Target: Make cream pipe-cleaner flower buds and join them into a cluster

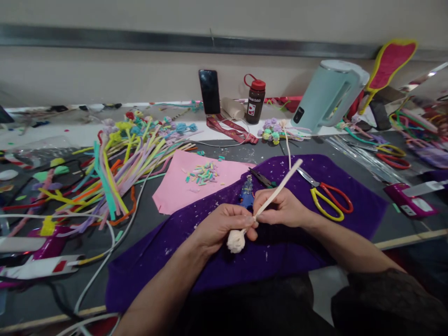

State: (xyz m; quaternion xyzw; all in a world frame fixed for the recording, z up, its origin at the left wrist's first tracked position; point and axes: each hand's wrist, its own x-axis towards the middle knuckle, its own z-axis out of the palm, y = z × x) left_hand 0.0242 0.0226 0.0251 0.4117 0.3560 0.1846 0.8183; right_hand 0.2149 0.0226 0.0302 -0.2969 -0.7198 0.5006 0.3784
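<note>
My left hand [224,226] pinches the rolled end of a cream pipe cleaner [280,184], a small coiled ball [236,241] hanging below my fingers. My right hand [282,208] grips the same pipe cleaner just above the ball; its free length sticks up and to the right. Both hands hover over a purple cloth [350,177] spread on the grey table. A blue glue gun [247,192] lies just beyond my hands, and red and yellow scissors [329,197] lie to the right of them.
A heap of coloured pipe cleaners [115,163] lies at left, a pink sheet [175,191] with cut bits beside it. Along the back wall stand a phone [209,91], a brown bottle [255,100], a pale kettle [329,93]. White cables [105,261] run at front left.
</note>
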